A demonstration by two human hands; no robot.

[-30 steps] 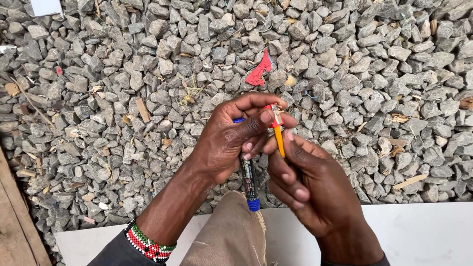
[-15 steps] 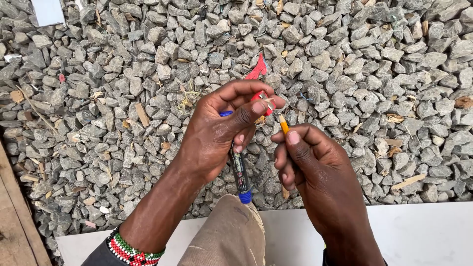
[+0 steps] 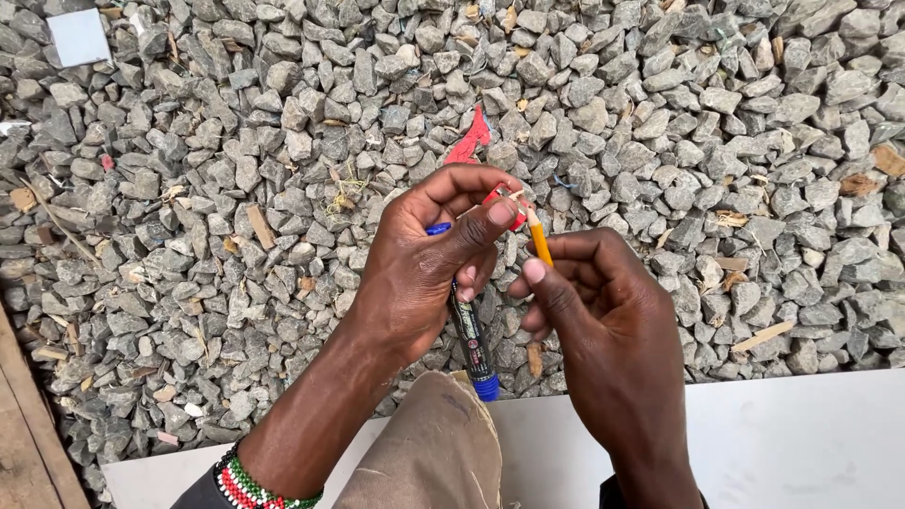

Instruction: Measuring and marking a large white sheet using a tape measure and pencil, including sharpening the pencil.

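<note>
Head view: a yellow pencil (image 3: 539, 243) is pinched by the right hand (image 3: 613, 330) and best turned gently in the red sharpener (image 3: 504, 203), which is gripped, with a marker (image 3: 471, 339), by the left hand (image 3: 424, 273).

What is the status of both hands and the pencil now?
Left hand grips small red sharpener and black marker. Right hand holds yellow pencil, tip at sharpener. Gravel below, nothing blocking.

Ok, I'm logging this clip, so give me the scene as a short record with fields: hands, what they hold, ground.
left hand: holds a small red sharpener at the fingertips, plus a black marker with blue ends in the palm
right hand: holds a yellow pencil, tip at the sharpener
wrist: beaded bracelet on the left
ground: grey gravel, white board at the near edge
</note>
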